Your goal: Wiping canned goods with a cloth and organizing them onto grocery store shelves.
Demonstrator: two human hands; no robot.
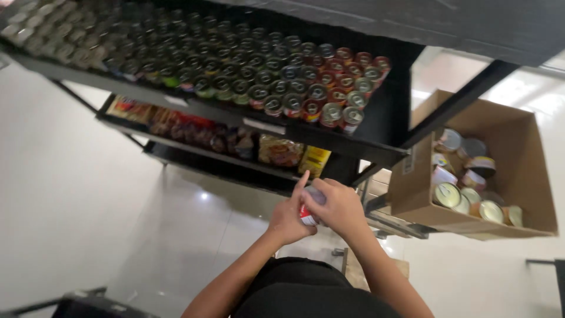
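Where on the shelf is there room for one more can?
The top shelf is packed with cans almost to its right end; only a narrow dark strip shows between the last cans and the black upright. The cardboard box is crowded along its left side, with its right part bare. Both hands hold a can.

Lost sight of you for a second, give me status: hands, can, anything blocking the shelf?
Left hand and right hand both closed on one small can. Held below the shelf of cans. Nothing in between.
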